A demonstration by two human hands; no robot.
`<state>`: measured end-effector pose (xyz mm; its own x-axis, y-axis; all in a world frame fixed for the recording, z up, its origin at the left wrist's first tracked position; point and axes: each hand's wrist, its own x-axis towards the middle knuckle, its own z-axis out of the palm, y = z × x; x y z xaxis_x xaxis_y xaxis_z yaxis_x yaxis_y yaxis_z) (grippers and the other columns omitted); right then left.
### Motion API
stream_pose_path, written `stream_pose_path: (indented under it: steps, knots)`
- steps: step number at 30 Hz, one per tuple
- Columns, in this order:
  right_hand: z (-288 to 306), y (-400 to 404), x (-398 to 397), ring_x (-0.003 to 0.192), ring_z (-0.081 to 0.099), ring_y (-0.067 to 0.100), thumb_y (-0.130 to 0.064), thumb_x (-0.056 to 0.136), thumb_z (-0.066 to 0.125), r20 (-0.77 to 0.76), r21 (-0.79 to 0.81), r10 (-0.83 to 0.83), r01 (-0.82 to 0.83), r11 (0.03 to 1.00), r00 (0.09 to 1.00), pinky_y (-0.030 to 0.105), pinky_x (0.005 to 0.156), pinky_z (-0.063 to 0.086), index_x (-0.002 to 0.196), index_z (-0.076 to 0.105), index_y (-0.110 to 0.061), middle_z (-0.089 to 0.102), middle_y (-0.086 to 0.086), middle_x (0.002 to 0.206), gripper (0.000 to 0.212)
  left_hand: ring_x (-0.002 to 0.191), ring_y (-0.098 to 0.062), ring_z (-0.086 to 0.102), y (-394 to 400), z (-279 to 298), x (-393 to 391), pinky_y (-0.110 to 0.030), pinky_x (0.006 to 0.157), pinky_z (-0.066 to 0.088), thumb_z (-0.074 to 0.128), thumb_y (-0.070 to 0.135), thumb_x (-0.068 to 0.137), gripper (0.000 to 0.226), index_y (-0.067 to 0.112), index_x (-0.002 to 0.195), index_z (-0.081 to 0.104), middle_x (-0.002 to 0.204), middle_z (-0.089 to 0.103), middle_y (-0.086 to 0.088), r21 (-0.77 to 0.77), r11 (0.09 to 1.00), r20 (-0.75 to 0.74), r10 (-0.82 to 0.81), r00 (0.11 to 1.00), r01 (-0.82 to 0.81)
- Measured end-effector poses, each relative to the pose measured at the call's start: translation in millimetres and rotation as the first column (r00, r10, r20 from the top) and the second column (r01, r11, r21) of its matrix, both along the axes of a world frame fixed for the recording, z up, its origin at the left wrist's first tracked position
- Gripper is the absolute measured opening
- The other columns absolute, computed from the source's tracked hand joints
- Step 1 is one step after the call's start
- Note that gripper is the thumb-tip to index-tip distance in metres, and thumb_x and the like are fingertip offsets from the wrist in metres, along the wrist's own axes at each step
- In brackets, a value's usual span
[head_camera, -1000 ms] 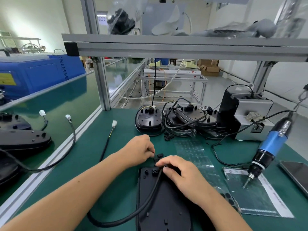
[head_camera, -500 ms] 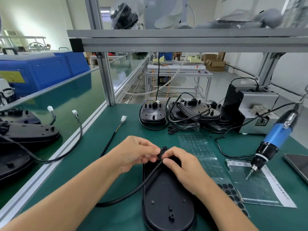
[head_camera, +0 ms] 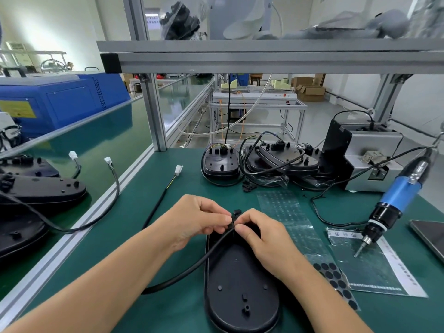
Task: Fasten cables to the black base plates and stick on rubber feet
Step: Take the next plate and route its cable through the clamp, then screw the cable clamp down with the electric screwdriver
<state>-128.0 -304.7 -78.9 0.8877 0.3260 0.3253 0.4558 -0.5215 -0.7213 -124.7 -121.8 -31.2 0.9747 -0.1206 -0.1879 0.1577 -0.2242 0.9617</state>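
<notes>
Both hands pinched together on the clip [head_camera: 236, 215] and cable [head_camera: 192, 270] at the plate's [head_camera: 240, 280] far end, near-centre of the table [head_camera: 168, 188]: left hand [head_camera: 194, 219], right hand [head_camera: 262, 239]. Seat cable fully in clip before pressing down; keep it slack, no twist.
</notes>
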Motion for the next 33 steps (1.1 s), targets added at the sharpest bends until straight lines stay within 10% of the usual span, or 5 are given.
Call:
stream_pose_path:
  steps: [10,16,29,33]
  knots:
    - [0,1,1,0.091,0.057,-0.001,-0.017,0.095,0.059,-0.019,0.024,-0.019,0.019,1.000,1.000,0.012,0.079,0.041,0.091,0.064,-0.027,0.066,-0.014,0.092,0.013,0.068,-0.006,0.066,-1,-4,-17,-0.016,0.067,0.052,0.080,0.014,0.076,0.010,0.020,0.083,0.078,0.075,0.075,-0.001,0.180,0.978,0.157,-0.131,0.979,0.102]
    - [-1,3,-2,0.088,0.057,0.001,-0.019,0.095,0.058,-0.002,0.007,-0.015,0.015,1.000,1.000,0.017,0.078,0.042,0.090,0.063,-0.025,0.064,-0.013,0.089,0.009,0.062,0.004,0.057,0,-3,-27,-0.007,0.062,0.040,0.078,0.020,0.076,0.018,0.030,0.091,0.078,0.067,0.065,0.017,0.546,0.837,0.338,-0.257,0.905,0.034]
    - [-5,7,-5,0.083,0.060,-0.002,-0.025,0.088,0.066,0.021,0.076,-0.051,0.049,0.996,0.998,0.006,0.070,0.040,0.081,0.060,-0.033,0.063,-0.026,0.087,0.012,0.064,-0.005,0.059,2,-5,-9,-0.024,0.069,0.051,0.072,0.014,0.077,0.014,0.026,0.071,0.074,0.073,0.073,0.000,0.457,0.888,0.203,-0.161,0.966,0.052]
    - [5,-15,3,0.078,0.063,-0.001,-0.025,0.091,0.064,0.017,0.358,-0.289,0.264,0.896,0.957,0.010,0.068,0.046,0.085,0.065,-0.030,0.069,-0.015,0.081,0.007,0.068,0.000,0.063,10,6,-7,-0.013,0.070,0.050,0.073,0.020,0.081,0.009,0.026,0.085,0.077,0.076,0.073,0.006,0.496,0.854,0.169,-0.273,0.947,0.158]
